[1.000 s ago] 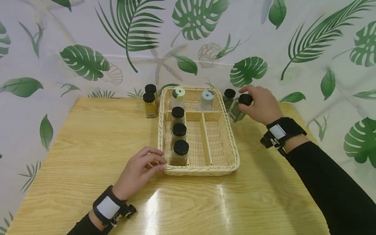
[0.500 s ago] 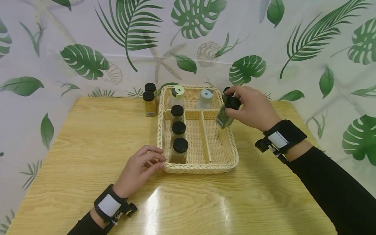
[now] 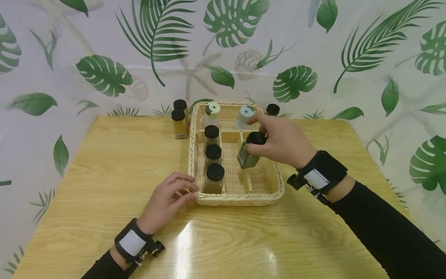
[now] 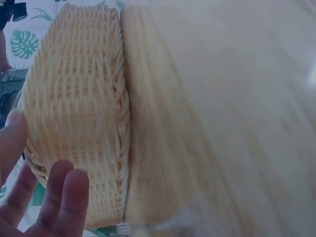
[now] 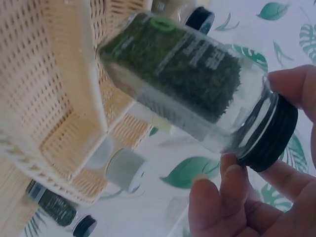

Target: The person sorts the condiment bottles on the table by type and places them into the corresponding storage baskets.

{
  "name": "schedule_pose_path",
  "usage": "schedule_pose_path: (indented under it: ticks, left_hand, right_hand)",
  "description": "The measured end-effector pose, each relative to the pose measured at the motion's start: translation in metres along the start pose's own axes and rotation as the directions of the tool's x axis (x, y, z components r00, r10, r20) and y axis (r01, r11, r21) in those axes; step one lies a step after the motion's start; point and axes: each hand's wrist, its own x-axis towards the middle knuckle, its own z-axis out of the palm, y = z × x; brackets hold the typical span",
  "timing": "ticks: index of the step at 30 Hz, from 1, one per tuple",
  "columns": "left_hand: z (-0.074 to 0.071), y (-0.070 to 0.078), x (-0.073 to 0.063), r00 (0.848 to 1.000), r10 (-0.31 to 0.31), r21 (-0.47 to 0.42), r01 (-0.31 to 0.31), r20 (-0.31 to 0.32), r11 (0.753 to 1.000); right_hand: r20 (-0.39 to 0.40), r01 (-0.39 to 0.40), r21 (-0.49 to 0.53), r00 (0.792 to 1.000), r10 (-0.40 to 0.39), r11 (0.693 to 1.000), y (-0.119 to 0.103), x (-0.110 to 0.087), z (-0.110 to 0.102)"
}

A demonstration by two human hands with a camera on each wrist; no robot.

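Note:
My right hand pinches a glass spice jar at its black lid, holding it tilted above the wicker basket. In the right wrist view the jar shows dried green herbs inside and a printed label. My left hand touches the basket's near left corner with loosely bent fingers. The left wrist view has the fingertips against the woven wall. Black-lidded jars stand in a row in the basket's left compartment.
Two bottles with pale caps, one yellowish and one light blue, stand in the basket's back section. Left of it are black-lidded jars with yellow contents. Another herb jar stands behind the right hand. A leaf-patterned cloth backs the table.
My right hand has lifted the herb jar from the table right of the basket and carried it left, over the basket's compartments. The left hand stays at the corner.

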Motion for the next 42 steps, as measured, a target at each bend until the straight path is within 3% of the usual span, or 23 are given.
schedule_pose_path:
  ticks: [13, 25, 42]
  left_hand:
    - [-0.001, -0.002, -0.001, 1.0, -0.013, 0.008, 0.013, -0.014, 1.0]
    - [0.001, -0.004, 0.0, 1.0, -0.014, 0.007, 0.014, -0.011, 1.0]
    - [0.0, -0.001, -0.002, 1.0, 0.0, 0.012, 0.0, 0.001, 1.0]
  right_hand:
    - [0.038, 0.081, -0.083, 0.996, -0.078, 0.993, -0.023, -0.002, 0.016]
    - [0.117, 0.138, -0.094, 0.985, -0.127, 0.986, -0.027, -0.006, 0.03]
    - [0.214, 0.157, -0.099, 0.968, -0.133, 0.983, -0.024, -0.007, 0.052]
